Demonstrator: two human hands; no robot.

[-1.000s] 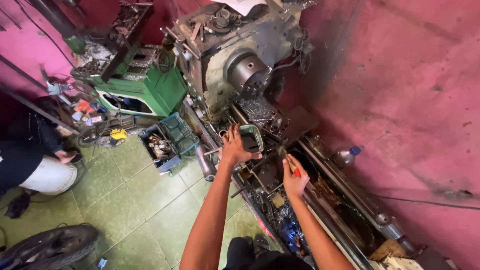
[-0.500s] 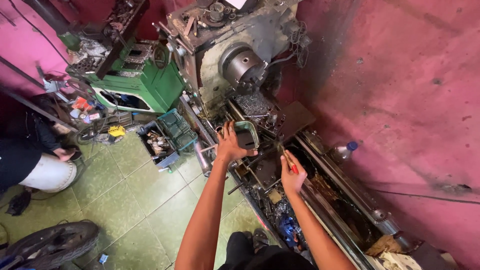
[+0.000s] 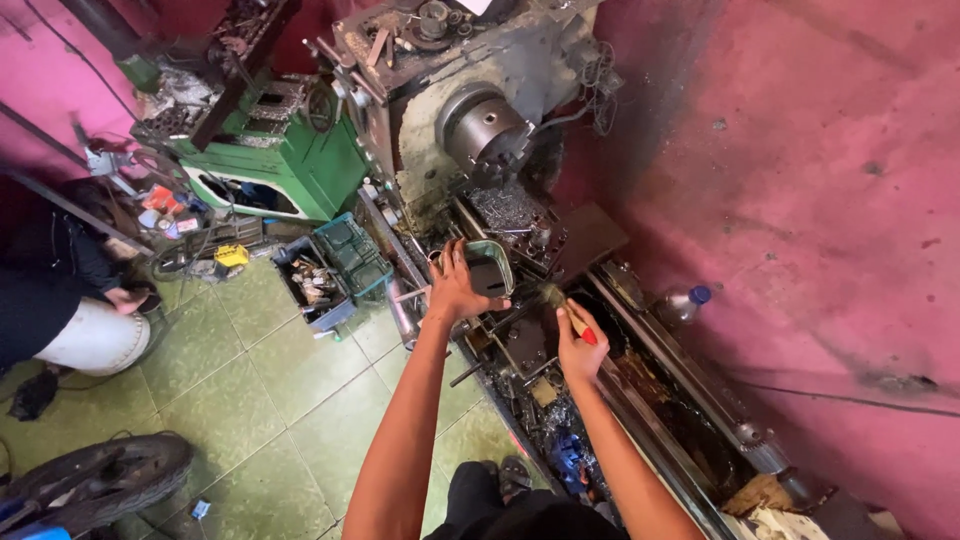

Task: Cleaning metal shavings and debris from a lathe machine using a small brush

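Note:
I look down on a grimy metal lathe (image 3: 520, 150) that runs from its chuck (image 3: 490, 130) at the top toward the lower right. My left hand (image 3: 455, 285) grips a small grey-green scoop-like container (image 3: 490, 265) held over the lathe bed. My right hand (image 3: 578, 345) is closed on a small brush with a red handle (image 3: 572, 320), its bristles pointing at the bed beside the container. Metal chips (image 3: 510, 205) lie on the bed under the chuck.
A green machine (image 3: 290, 165) and crates of metal parts (image 3: 335, 270) stand left of the lathe on the green tiled floor (image 3: 250, 400). Another person (image 3: 70, 300) crouches at the left edge. A tyre (image 3: 90, 480) lies lower left. A plastic bottle (image 3: 680, 303) sits by the pink wall (image 3: 800, 200).
The view has shifted slightly. Both hands stay over the lathe bed, with the brush hand moved a little closer to the container.

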